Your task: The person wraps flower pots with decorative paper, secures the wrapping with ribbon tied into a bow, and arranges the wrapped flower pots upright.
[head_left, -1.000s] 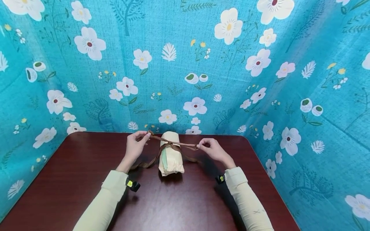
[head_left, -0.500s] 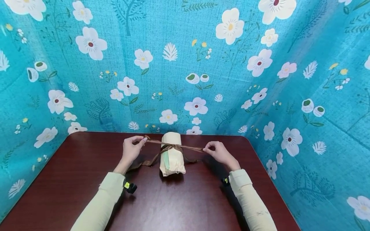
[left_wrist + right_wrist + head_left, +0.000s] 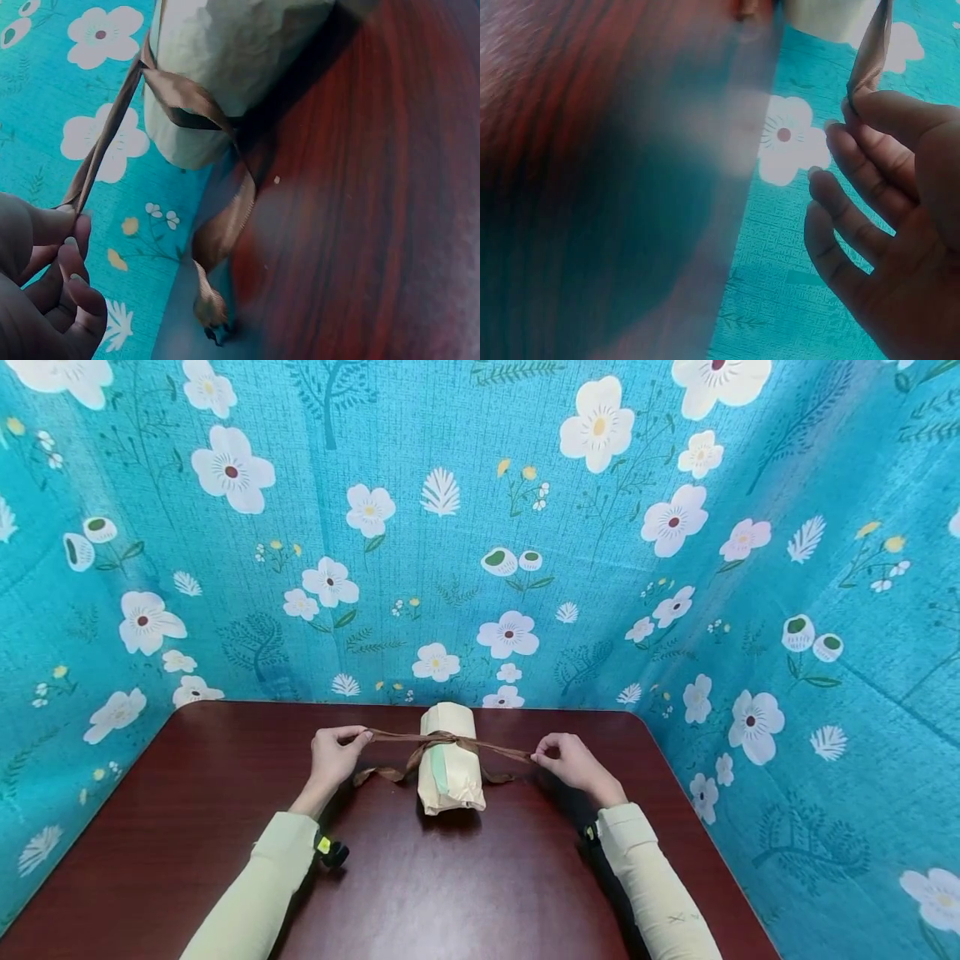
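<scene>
A cream paper-wrapped package (image 3: 457, 777) with a pale green strip on its front lies on the table, a brown ribbon (image 3: 450, 739) tied around its middle. My left hand (image 3: 335, 756) pinches one length of the ribbon between thumb and index finger, left of the package. On the other side my right hand (image 3: 573, 762) pinches another length by thumb and fingertip. Both lengths run taut from the knot on top. A loose ribbon tail (image 3: 225, 232) with a frayed end hangs down to the table in the left wrist view; another tail lies right of the package.
The dark red-brown glossy table (image 3: 450, 893) extends toward me and to both sides. Right behind its far edge hangs a blue floral cloth (image 3: 450, 568), which also closes off the left and right sides.
Both hands have moved apart and slightly down toward me, each keeping its ribbon length. The ribbon is stretched wider and the knot sits tighter on the package.
</scene>
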Demonstrator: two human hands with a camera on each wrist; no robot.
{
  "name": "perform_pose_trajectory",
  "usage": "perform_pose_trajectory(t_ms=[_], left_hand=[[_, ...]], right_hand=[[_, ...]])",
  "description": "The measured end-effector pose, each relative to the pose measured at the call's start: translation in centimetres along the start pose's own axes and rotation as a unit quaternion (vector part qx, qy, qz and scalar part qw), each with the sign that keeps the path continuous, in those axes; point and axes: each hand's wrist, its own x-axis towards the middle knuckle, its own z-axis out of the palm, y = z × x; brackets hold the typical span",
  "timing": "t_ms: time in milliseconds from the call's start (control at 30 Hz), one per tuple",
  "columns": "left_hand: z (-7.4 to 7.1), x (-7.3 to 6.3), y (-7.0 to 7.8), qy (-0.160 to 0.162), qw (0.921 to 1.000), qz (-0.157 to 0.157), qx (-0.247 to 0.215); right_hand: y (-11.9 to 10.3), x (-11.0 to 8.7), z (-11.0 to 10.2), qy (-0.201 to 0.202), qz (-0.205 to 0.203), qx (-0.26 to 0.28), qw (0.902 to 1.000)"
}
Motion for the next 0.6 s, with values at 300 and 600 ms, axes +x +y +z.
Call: perform_pose_trajectory(t_ms=[300,600], left_hand=[[-0.4,-0.5,-1.2,-0.015,0.9996,-0.005,0.023],[-0.9,-0.1,-1.4,-0.074,0.9967,-0.025,0.025]], right_hand=[[-0.6,0.0,0.1,-0.032,0.008,-0.06,0.9977],[-1.2,-0.5,0.3,-0.057,0.009,-0.005,0.9983]])
